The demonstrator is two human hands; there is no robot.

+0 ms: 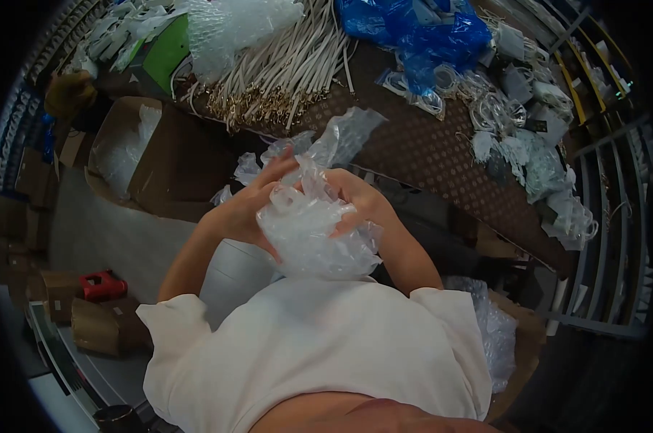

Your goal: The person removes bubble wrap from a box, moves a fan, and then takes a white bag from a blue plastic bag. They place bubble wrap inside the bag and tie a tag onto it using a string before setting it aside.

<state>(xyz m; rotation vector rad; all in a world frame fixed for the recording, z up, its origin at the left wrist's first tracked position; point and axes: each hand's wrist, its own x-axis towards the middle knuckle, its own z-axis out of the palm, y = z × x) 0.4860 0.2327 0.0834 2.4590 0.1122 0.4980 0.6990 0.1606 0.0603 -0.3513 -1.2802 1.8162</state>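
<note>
A crumpled bundle of clear plastic wrap (316,234) is held up against the front of the white shirt. My left hand (251,209) wraps round its left side, fingers curved over the top and thumb low on the plastic. On the right side my right hand (355,198) grips the bundle with bent fingers, partly hidden by folds of plastic. A strip of bubble wrap (347,136) sticks up behind the hands towards the table. Whatever the bundle may contain cannot be made out.
A brown patterned table (442,155) bears white cables (290,68), a blue plastic bag (417,36) and bagged cables (496,108). An open cardboard box (171,159) stands at the left. Metal shelves (608,238) rise at the right. More bubble wrap (496,332) lies at the lower right.
</note>
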